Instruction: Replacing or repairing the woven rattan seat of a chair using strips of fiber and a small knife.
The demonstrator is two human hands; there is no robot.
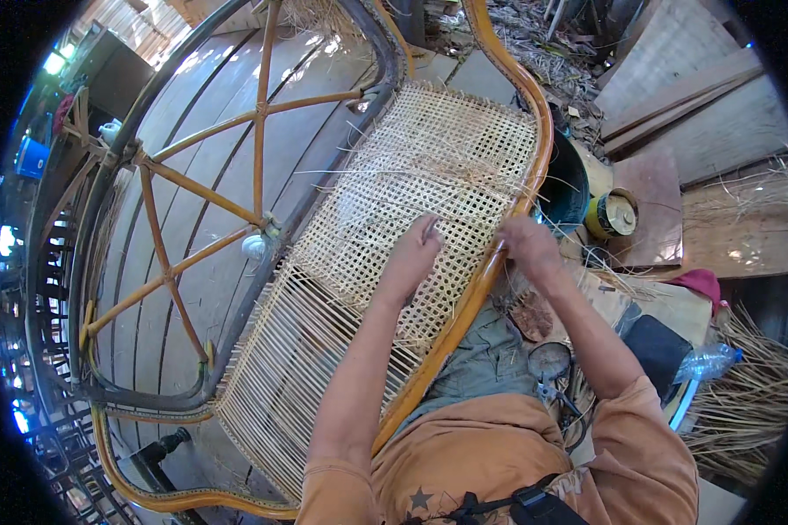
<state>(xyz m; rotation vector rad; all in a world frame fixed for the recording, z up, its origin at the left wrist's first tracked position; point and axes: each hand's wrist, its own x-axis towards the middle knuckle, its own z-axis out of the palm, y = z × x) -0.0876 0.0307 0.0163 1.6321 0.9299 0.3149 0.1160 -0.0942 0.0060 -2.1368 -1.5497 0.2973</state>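
Note:
A cane-woven seat panel [438, 144] lies in front of me inside a glossy bent rattan frame [538, 114]. Its far part carries a dense open-hole weave, while the near-left part has only parallel cane strands [293, 341]. Thin loose cane ends stick up across the weave. Over the middle of the woven part is my left hand [411, 254], thumb and forefinger pinched together; whatever they hold is too small to name. My right hand [531, 248] is closed at the right rail of the frame, its fingertips partly hidden, and I cannot make out what it grips.
Left of the panel stands a dark frame with crossed rattan poles [261, 114]. On the right are a dark bucket [569, 188], a yellow can [611, 214], pliers [559, 398], a plastic bottle [707, 363] and a heap of cane strips [744, 402]. Boards [687, 79] lie beyond.

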